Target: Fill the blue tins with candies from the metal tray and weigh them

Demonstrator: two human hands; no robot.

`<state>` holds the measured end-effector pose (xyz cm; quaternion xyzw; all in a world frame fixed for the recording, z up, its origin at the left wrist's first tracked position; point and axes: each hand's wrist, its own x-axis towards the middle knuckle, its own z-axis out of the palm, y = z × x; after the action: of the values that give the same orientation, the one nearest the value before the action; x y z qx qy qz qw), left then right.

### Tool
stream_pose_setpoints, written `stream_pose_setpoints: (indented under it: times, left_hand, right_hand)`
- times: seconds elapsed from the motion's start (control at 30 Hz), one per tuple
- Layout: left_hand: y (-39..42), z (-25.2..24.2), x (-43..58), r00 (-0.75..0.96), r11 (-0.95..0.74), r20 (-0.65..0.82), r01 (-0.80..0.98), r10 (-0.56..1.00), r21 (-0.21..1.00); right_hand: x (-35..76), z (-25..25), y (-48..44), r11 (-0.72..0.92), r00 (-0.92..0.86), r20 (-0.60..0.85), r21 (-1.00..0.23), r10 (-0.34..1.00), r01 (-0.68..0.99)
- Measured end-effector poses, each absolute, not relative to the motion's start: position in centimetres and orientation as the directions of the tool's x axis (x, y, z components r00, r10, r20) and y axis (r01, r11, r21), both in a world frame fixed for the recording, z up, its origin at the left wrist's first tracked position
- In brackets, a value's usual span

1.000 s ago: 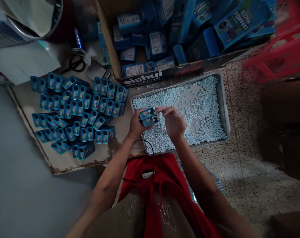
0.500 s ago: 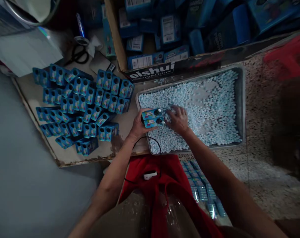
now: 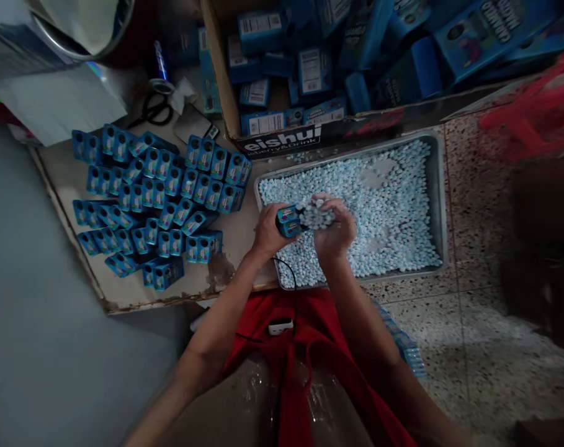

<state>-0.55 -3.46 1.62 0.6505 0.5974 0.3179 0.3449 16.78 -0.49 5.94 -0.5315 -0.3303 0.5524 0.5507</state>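
My left hand [image 3: 267, 233] is closed around two small blue boxes [image 3: 288, 221], held side by side over the tray's left end. Right beside them, my right hand [image 3: 335, 234] is cupped around a heap of pale blue and white candies [image 3: 317, 215], against the open end of the boxes. Many more loose pellet-like candies [image 3: 398, 205] cover the shallow metal tray [image 3: 442, 217] beneath both hands. Left of the tray, several small blue boxes [image 3: 158, 192] stand in close rows on the table, each with a dark round hole on top.
A cardboard carton [image 3: 282, 139] full of blue boxes borders the tray's far side. Black scissors [image 3: 157, 108], a can [image 3: 161, 68] and a metal-rimmed pot [image 3: 84, 53] are at the back left. A red plastic object [image 3: 533, 105] is at the right.
My right hand has scooped candies out of the tray and turned its palm up beside the boxes. The boxes have tilted and shifted slightly right in my left hand.
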Motion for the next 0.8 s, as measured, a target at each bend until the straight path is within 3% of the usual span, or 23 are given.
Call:
stream_pose_setpoints:
  times: [0.2, 0.37, 0.47, 0.67, 0.8]
  left_hand:
    - [-3.3, 1.6, -0.8, 0.136, -0.15, 0.094, 0.499, 0.986, 0.854]
    - [-3.4, 1.2, -1.3, 0.124, -0.123, 0.079, 0.405, 0.989, 0.906]
    - [-3.8, 0.8, -1.2, 0.068, -0.056, 0.032, 0.385, 0.997, 0.921]
    - [-5.0, 0.9, -1.9, 0.033, 0.039, -0.051, 0.313, 0.998, 0.949]
    - [-6.3, 1.4, -3.4, 0.068, 0.114, -0.127, 0.17, 0.99, 0.979]
  right_hand:
    - [15.9, 8.0, -2.3, -0.057, 0.179, -0.071, -0.995, 0.981, -0.082]
    - [20.2, 5.8, -3.5, -0.324, 0.233, -0.305, -0.945, 0.923, 0.049]
    - [22.2, 4.6, -4.2, -0.39, 0.28, -0.347, -0.914, 0.895, 0.115]
    - [24.2, 3.3, -4.6, -0.269, 0.162, -0.225, -0.899, 0.961, 0.346]
    - [26.2, 1.2, -1.9, -0.114, 0.132, -0.039, -0.763, 0.991, 0.636]
